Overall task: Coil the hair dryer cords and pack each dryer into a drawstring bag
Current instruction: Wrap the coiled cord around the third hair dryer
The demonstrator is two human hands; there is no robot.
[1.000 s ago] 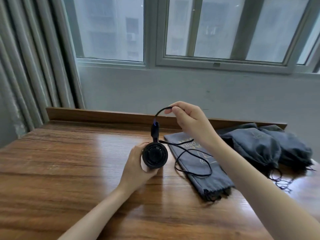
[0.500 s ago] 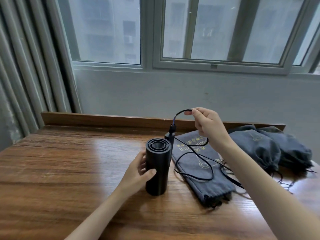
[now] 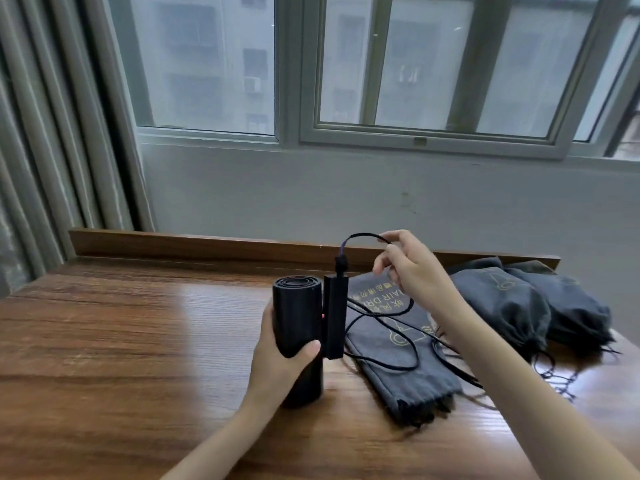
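- My left hand (image 3: pixel 277 368) wraps around the barrel of the black hair dryer (image 3: pixel 298 313), thumb across the front and fingers curled behind it.
- A second ago the barrel's end faced me. Now the dryer stands upright on the wooden table (image 3: pixel 121 341), its folded handle (image 3: pixel 335 317) alongside on the right.
- My right hand (image 3: pixel 412 271) pinches the cord (image 3: pixel 360 236) between thumb and forefinger, the other fingers loose. The cord arches up from the handle's top, as it did before.
- The rest of the cord trails in loose loops over an empty grey drawstring bag (image 3: pixel 398 379) lying flat, just right of the dryer.
- Two filled bags (image 3: pixel 502 306) sit further right.
- I judge the dryer is now steadied for coiling, which is barely begun.
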